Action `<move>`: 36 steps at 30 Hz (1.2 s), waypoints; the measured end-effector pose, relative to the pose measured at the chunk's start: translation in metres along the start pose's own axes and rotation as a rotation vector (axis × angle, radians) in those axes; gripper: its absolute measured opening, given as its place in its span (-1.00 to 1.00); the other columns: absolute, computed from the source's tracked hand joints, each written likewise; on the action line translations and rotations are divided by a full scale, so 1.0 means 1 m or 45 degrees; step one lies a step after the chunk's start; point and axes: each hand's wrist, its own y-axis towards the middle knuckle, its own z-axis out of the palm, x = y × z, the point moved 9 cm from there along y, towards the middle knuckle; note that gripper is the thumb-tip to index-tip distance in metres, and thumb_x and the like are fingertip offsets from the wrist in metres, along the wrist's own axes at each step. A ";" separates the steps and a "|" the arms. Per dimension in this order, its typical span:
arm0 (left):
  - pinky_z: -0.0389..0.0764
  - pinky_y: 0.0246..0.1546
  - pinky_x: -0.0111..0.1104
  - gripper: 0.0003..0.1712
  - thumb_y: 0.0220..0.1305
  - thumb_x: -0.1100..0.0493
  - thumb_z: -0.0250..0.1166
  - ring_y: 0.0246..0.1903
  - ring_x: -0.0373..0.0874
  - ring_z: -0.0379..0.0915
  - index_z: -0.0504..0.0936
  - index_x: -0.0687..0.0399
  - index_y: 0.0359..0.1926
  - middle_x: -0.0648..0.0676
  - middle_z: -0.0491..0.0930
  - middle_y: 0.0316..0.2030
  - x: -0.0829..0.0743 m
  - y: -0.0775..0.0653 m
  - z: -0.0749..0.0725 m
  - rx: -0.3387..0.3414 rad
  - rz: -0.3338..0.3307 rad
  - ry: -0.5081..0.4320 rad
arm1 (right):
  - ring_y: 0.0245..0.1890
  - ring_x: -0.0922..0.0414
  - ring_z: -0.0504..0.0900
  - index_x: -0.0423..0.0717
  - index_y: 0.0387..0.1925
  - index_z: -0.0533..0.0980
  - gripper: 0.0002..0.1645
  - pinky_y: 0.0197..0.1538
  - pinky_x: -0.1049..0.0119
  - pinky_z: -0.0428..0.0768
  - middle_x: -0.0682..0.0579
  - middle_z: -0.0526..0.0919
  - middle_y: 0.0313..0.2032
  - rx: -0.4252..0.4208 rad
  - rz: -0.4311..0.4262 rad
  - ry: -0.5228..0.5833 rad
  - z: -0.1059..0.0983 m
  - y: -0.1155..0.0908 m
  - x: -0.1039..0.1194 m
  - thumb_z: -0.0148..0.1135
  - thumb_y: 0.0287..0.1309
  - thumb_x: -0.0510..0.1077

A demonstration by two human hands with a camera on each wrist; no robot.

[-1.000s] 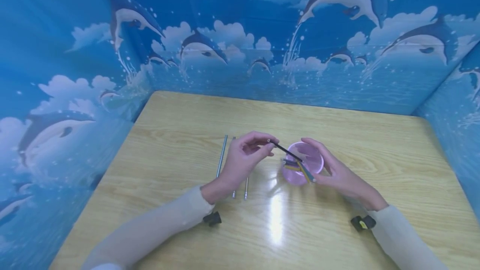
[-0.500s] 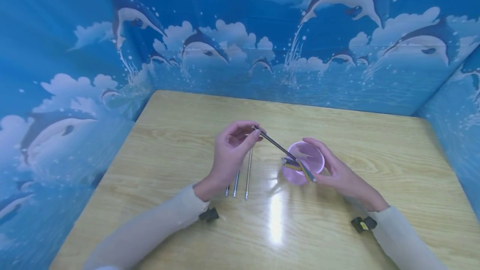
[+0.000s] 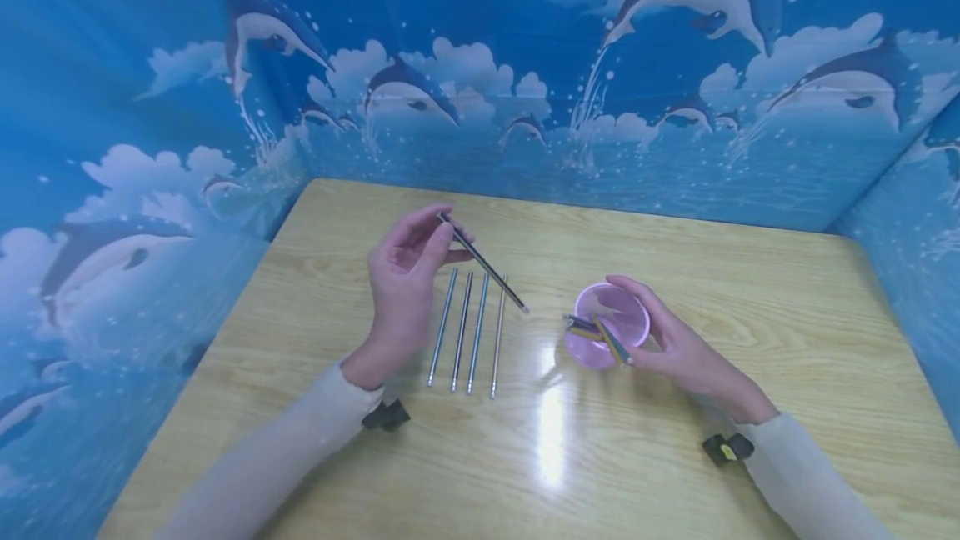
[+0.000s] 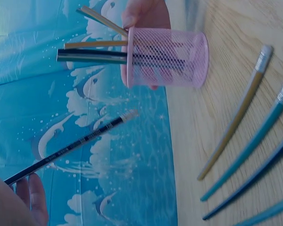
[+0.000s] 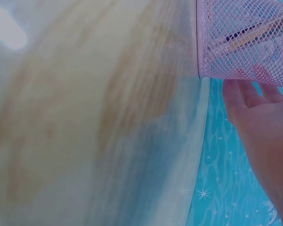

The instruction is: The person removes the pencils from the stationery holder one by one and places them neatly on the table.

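My left hand (image 3: 401, 290) pinches a dark pencil (image 3: 489, 268) near one end, between thumb and fingers. Its eraser end slants down to the right, above the table; the left wrist view shows the whole dark barrel (image 4: 68, 149) with lettering. My right hand (image 3: 678, 348) holds a pink mesh pencil cup (image 4: 167, 61) from the right side, fingers round its wall. Several pencils stand leaning in the cup, including a dark one (image 4: 92, 55) and a yellow one (image 4: 96, 45). Under the left hand, a teal pencil (image 3: 477, 336) lies in a row with several others.
The row includes a gold pencil (image 4: 232, 125) and a dark blue pencil (image 4: 252, 180), eraser ends towards me. The wooden table (image 3: 675, 457) reflects a bright light streak. A blue dolphin-print curtain (image 3: 465, 140) stands round its back and sides.
My left hand has drawn the dark pencil out of the cup and moved it left and away from me, uncovering the pencil row. The right hand and cup stay put.
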 end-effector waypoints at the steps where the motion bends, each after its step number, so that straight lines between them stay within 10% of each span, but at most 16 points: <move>1: 0.84 -0.06 -0.02 -0.74 0.57 0.34 0.32 -0.10 0.21 0.71 0.71 0.26 0.19 0.28 0.72 -0.07 0.000 0.000 -0.005 -0.017 -0.012 0.018 | 0.54 -0.05 0.32 0.18 0.76 0.04 0.12 0.45 0.39 0.39 -0.03 0.27 0.60 0.002 -0.006 0.008 0.000 0.000 0.000 0.37 0.40 -0.38; 20: 0.84 -0.30 -0.26 -0.64 0.56 0.32 0.36 -0.22 0.02 0.71 0.68 0.30 0.29 0.31 0.68 -0.06 0.009 -0.003 -0.079 -0.003 -0.224 0.443 | 0.53 0.08 0.33 0.17 0.76 0.04 0.11 0.43 0.43 0.36 -0.06 0.30 0.58 0.004 -0.013 -0.006 0.000 -0.001 0.000 0.37 0.41 -0.38; 36: 0.79 -0.50 -0.32 -0.60 0.53 0.25 0.41 -0.48 -0.20 0.62 0.67 0.33 0.28 0.34 0.67 -0.08 0.073 -0.001 -0.119 0.081 -0.574 0.669 | 0.56 -0.16 0.28 0.28 0.76 0.03 0.12 0.46 0.31 0.39 0.03 0.23 0.62 -0.006 0.025 -0.046 0.000 -0.001 0.000 0.38 0.41 -0.31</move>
